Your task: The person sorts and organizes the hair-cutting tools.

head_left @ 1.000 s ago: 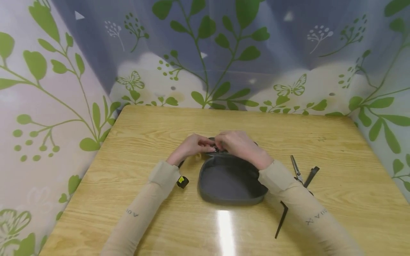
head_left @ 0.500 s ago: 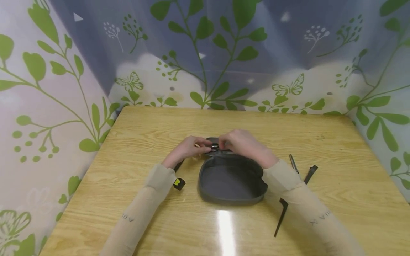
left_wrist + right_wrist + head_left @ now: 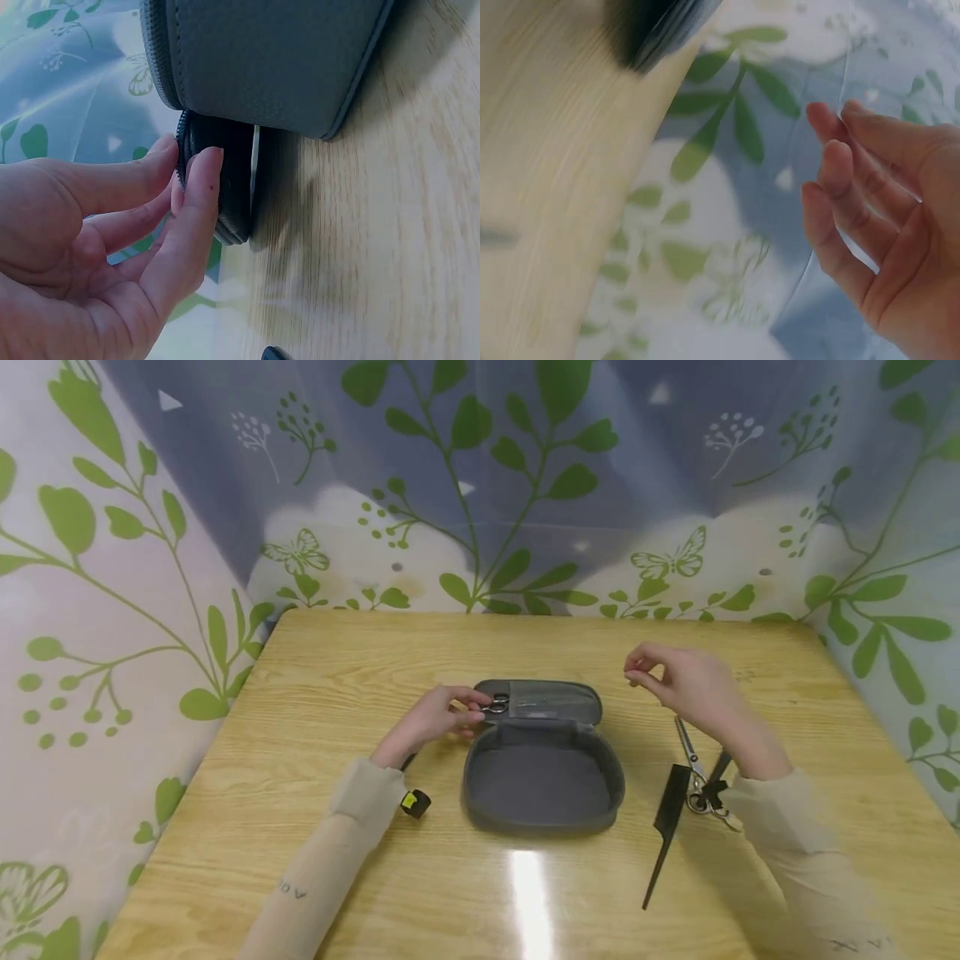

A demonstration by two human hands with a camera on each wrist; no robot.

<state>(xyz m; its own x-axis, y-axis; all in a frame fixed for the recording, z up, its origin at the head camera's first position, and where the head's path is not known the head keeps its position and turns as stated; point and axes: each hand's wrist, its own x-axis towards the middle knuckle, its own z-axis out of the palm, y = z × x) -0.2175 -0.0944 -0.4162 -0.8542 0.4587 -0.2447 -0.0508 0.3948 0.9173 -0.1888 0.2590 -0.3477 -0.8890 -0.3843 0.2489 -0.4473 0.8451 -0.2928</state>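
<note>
At the centre of the counter (image 3: 337, 660) lies an open grey zip case (image 3: 542, 777), one pair of scissors (image 3: 501, 702) already tucked in its lid. The left hand (image 3: 442, 717) pinches them; the right hand (image 3: 686, 687) hovers, loosely curled and holding nothing. A second pair of scissors (image 3: 693, 768) and a comb (image 3: 663, 827) (lower right) are not yet packed.

Wooden table (image 3: 360, 660): case (image 3: 542, 777), comb (image 3: 663, 831), scissors (image 3: 693, 768).
</note>
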